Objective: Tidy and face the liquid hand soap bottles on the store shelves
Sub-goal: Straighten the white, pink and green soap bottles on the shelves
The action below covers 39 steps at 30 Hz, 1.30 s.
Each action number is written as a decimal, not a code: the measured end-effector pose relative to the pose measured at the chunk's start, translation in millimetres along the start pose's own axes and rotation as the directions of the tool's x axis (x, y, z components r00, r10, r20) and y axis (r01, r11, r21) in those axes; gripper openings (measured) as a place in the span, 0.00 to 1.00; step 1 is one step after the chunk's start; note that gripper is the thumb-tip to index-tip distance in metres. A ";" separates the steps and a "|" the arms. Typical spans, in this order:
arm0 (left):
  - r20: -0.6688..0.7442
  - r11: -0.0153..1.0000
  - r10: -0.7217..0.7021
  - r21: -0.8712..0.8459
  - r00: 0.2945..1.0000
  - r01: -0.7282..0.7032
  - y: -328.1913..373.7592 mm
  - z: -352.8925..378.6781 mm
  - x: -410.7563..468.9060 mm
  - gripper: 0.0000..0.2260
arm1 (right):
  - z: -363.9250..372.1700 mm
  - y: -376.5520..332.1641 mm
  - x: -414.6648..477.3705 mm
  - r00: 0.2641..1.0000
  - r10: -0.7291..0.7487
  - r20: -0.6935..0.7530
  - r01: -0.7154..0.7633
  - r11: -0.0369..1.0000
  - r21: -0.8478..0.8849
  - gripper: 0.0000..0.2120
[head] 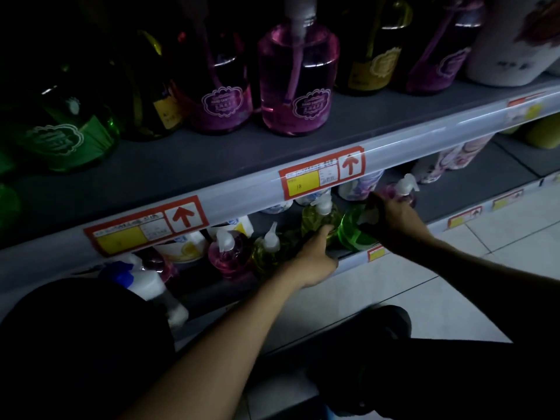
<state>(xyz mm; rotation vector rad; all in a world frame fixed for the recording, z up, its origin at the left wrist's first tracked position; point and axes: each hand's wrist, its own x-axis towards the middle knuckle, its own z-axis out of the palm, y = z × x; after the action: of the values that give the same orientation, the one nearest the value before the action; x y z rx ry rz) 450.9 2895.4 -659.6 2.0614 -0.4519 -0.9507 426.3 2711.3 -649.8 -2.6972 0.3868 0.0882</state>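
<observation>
Both hands are seen reaching into the lower shelf [472,204] under the overhanging price rail [394,147] of the upper shelf [181,159], which hides the tops of the items behind. The left hand [315,259] is closed around the base of a yellow soap bottle [318,218], its heel resting at the shelf's front lip. The right hand [394,213] is clamped over a green soap bottle [351,228] just at 3 o'clock of the yellow one, the two bottles touching or nearly so. At 9 o'clock of the left hand a second yellow bottle [268,253] and a pink bottle [228,256] are lined along the front edge; at 1 o'clock of the right hand another pink pump bottle [400,192] is standing. White printed tubs [181,245] are crowded behind the row, leaving little room toward the back. Open shelf is left at 3 o'clock of the right hand, and pale tiled floor [485,253] lies beyond the edge. On the upper shelf a large pink bottle [298,71] carries a scalloped label reading "HAND SANITIZER" as far as can be made out; a green bottle [60,137] is tilted at 9 o'clock. A red-framed price tag [321,174] shows an upward arrow and "18" on yellow; the other tag [145,225] cannot be read.
</observation>
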 end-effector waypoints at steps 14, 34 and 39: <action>0.338 0.830 0.374 -0.538 0.864 -0.149 45.4 -42.7 -102.3 0.26 | -122.5 -118.0 -77.0 0.932 -0.318 -0.171 0.355 0.895 0.270 0.16; -0.657 0.828 0.181 -0.300 0.732 -0.473 30.4 -139.6 -213.6 0.25 | -95.7 -249.3 -74.3 0.881 -0.446 -0.157 0.405 0.541 0.737 0.38; -0.763 0.893 0.117 -0.198 0.635 -0.403 6.2 -156.0 -233.9 0.24 | -78.9 -282.7 -68.5 0.777 -0.600 -0.189 0.528 0.458 0.715 0.37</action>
<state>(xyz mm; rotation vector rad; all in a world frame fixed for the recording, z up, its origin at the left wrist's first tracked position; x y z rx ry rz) 416.3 3111.8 -483.3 1.7784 -0.1147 0.0475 440.6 2944.3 -459.3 -1.8387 -0.4632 -0.1247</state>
